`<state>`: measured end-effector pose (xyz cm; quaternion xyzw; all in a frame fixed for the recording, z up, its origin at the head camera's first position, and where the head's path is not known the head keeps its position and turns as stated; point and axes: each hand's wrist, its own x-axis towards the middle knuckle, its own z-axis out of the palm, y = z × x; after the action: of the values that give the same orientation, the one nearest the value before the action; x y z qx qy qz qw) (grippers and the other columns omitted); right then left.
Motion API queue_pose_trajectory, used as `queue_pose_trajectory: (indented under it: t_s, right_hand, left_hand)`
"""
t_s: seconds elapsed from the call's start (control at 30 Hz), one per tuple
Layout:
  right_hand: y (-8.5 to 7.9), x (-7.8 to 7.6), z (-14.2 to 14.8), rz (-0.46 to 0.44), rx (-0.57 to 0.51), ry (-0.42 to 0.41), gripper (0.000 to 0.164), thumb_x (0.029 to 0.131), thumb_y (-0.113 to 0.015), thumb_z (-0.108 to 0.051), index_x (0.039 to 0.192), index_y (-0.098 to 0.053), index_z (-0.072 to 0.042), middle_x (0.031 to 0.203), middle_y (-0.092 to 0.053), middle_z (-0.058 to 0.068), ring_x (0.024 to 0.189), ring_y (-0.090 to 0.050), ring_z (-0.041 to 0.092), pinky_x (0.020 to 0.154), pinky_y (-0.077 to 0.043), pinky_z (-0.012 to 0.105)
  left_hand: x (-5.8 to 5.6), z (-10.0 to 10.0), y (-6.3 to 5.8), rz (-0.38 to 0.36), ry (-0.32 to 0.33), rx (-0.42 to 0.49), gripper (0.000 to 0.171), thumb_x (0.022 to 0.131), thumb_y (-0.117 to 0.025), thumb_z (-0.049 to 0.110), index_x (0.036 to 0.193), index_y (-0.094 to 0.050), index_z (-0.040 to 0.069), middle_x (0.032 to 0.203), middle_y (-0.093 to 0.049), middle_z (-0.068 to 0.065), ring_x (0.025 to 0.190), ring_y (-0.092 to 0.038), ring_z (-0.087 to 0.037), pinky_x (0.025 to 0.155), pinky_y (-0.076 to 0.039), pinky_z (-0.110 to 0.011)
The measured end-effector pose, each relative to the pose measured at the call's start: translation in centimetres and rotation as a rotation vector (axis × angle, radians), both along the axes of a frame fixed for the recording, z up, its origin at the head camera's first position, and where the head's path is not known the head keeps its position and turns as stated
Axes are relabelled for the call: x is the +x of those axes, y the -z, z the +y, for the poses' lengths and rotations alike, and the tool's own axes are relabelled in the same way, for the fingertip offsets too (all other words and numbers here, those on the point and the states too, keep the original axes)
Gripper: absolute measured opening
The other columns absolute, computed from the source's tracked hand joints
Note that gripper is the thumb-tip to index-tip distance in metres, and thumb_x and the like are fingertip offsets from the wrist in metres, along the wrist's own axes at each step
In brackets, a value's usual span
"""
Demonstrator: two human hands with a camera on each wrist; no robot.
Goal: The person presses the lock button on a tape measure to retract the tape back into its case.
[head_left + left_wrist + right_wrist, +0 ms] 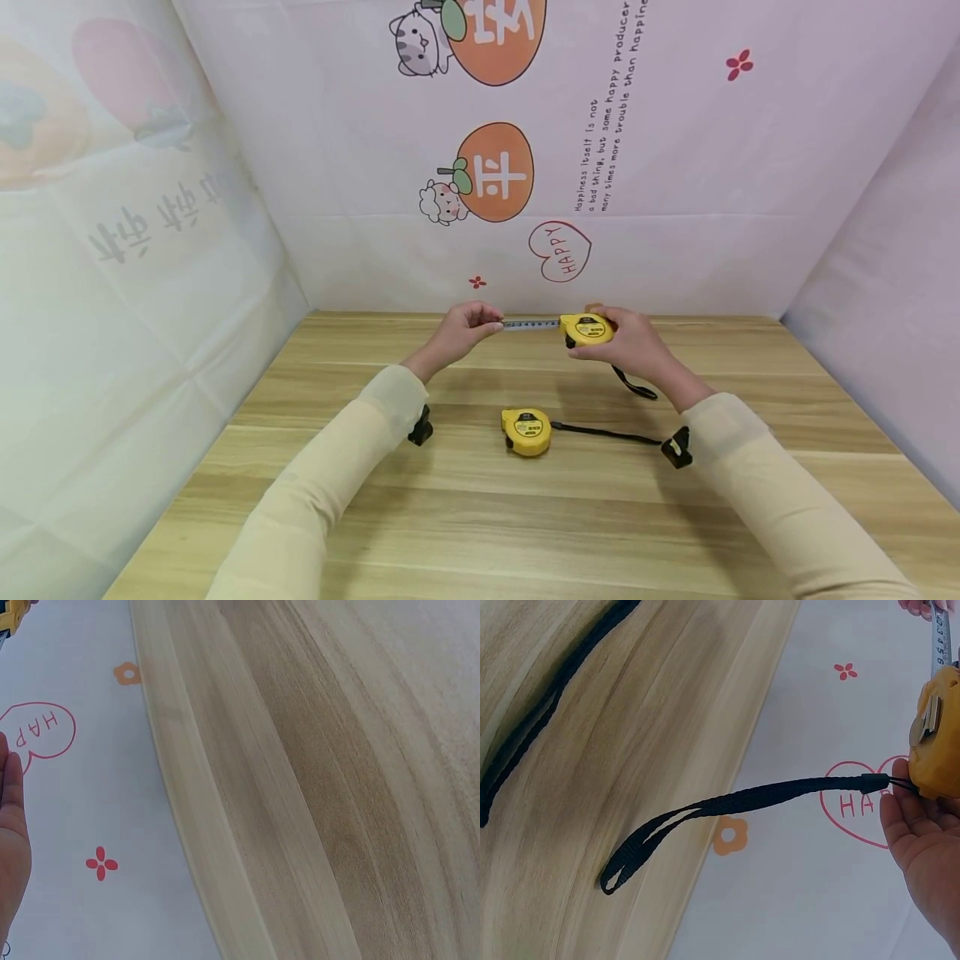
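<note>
A yellow tape measure (587, 330) is held up over the far part of the table by my right hand (633, 342), which grips its case. Its short silver blade (531, 324), with printed numbers, runs out to the left. My left hand (467, 329) pinches the blade's free end between thumb and fingers. From the case hangs a black wrist strap (735, 801). A second yellow tape measure (527, 432) lies on the table nearer to me, its black strap (603, 432) stretched to the right. In the left wrist view only part of the left hand (11, 840) shows.
The wood-grain table (480, 517) meets a white printed cloth (675, 267) at its back edge. Cloth walls (112, 333) also stand at the left and right. Small black devices (422, 427) sit at both wrists.
</note>
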<state>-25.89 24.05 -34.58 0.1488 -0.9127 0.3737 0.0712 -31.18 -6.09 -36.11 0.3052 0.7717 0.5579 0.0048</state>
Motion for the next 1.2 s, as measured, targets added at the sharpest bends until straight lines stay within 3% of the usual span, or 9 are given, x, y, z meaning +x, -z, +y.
queue_pose_trajectory:
  t_s: [0.23, 0.5, 0.83, 1.2]
  right_hand:
    - [0.0, 0.0, -0.1, 0.015, -0.004, -0.008, 0.092, 0.069, -0.086, -0.048, 0.139, -0.048, 0.0, 0.134, -0.053, 0.016, 0.102, -0.057, 0.027, 0.082, -0.049, 0.04]
    - [0.1, 0.0, -0.5, 0.023, 0.0, -0.015, 0.092, 0.069, -0.086, -0.048, 0.137, -0.05, 0.002, 0.132, -0.054, 0.016, 0.099, -0.057, 0.026, 0.08, -0.049, 0.039]
    - [0.1, 0.0, -0.6, 0.018, 0.002, -0.007, 0.093, 0.069, -0.087, -0.046, 0.138, -0.047, 0.003, 0.131, -0.055, 0.018, 0.099, -0.057, 0.027, 0.08, -0.049, 0.039]
    - [0.0, 0.1, -0.9, 0.031, 0.009, -0.006, 0.09, 0.069, -0.088, -0.043, 0.136, -0.049, 0.004, 0.127, -0.056, 0.019, 0.095, -0.057, 0.026, 0.078, -0.049, 0.038]
  left_hand:
    - [0.0, 0.3, 0.0, 0.0, 0.0, 0.002, 0.015, 0.096, -0.063, 0.01, 0.107, -0.065, 0.0, 0.097, -0.065, -0.007, 0.083, -0.058, -0.017, 0.073, -0.051, -0.026]
    - [0.0, 0.6, 0.1, -0.015, 0.013, 0.006, 0.014, 0.096, -0.063, 0.01, 0.106, -0.065, 0.0, 0.101, -0.064, -0.021, 0.081, -0.056, -0.016, 0.071, -0.05, -0.024]
    - [0.1, 0.9, 0.1, -0.014, 0.02, 0.018, 0.013, 0.096, -0.063, 0.01, 0.105, -0.065, 0.001, 0.096, -0.065, -0.01, 0.08, -0.056, -0.017, 0.071, -0.05, -0.025]
    - [0.2, 1.3, 0.1, -0.013, 0.017, 0.01, 0.013, 0.095, -0.063, 0.009, 0.105, -0.065, 0.001, 0.098, -0.064, -0.016, 0.081, -0.057, -0.016, 0.071, -0.05, -0.025]
